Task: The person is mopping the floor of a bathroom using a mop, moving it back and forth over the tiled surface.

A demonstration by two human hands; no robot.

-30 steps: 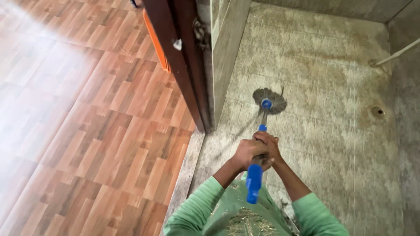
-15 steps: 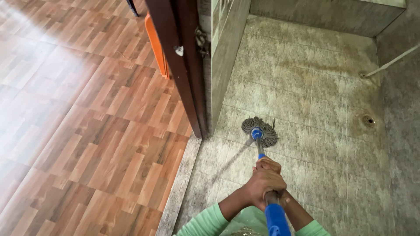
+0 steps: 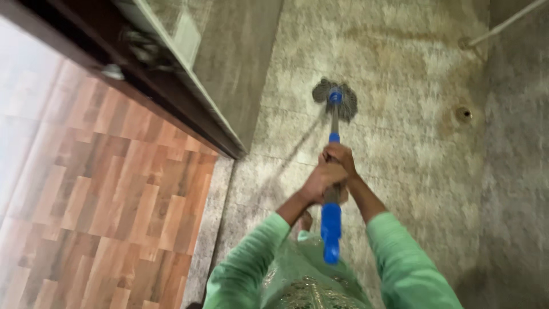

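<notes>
Both hands grip one mop handle (image 3: 331, 223), grey metal with a blue end grip. My left hand (image 3: 320, 181) wraps the shaft just above the blue grip. My right hand (image 3: 342, 158) holds it slightly further down the shaft, touching the left. The grey string mop head (image 3: 335, 99) with its blue collar rests on the stained tiled floor (image 3: 400, 143) ahead of me. Green sleeves cover both forearms.
A dark wooden door frame (image 3: 154, 91) runs diagonally at upper left, with a grey tiled wall (image 3: 240, 51) beside it. Wood-pattern flooring (image 3: 97, 200) lies left of a stone threshold (image 3: 214, 223). A floor drain (image 3: 462, 114) sits at right, and a thin pipe (image 3: 503, 23) crosses the top right corner.
The mop head has gone away from me, further across the tiles. The view has swung right and tilted, so the door frame now lies diagonally. Both hands stay on the handle.
</notes>
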